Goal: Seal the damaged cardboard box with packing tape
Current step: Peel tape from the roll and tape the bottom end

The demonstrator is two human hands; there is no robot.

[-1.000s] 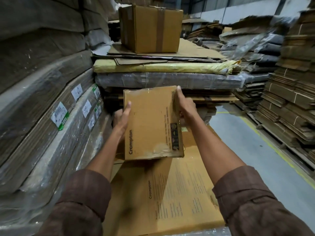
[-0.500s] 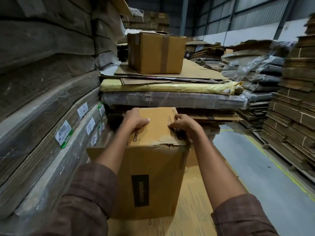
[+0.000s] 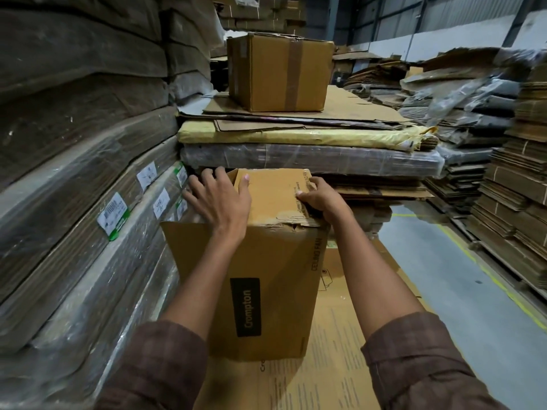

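A brown cardboard box (image 3: 275, 285) with a black "Crompton" label stands upright on a stack of flat printed cardboard (image 3: 334, 350). The near edge of its top flap is torn and ragged. My left hand (image 3: 220, 199) lies spread on the left part of the top, fingers straight, thumb on the flap. My right hand (image 3: 321, 199) curls round the torn right edge of the top flap and grips it. No packing tape roll is in view.
A taped brown box (image 3: 279, 72) sits on a higher pile of wrapped flat cardboard (image 3: 310, 155) right behind. Tall wrapped cardboard bundles (image 3: 74, 173) wall the left side. More stacks (image 3: 509, 202) line the right, past a grey floor aisle (image 3: 461, 285) with a yellow line.
The box was turned from flat-facing to standing upright on the stack. My hands went from its sides to its top; since then the left hand has spread wider over the left edge.
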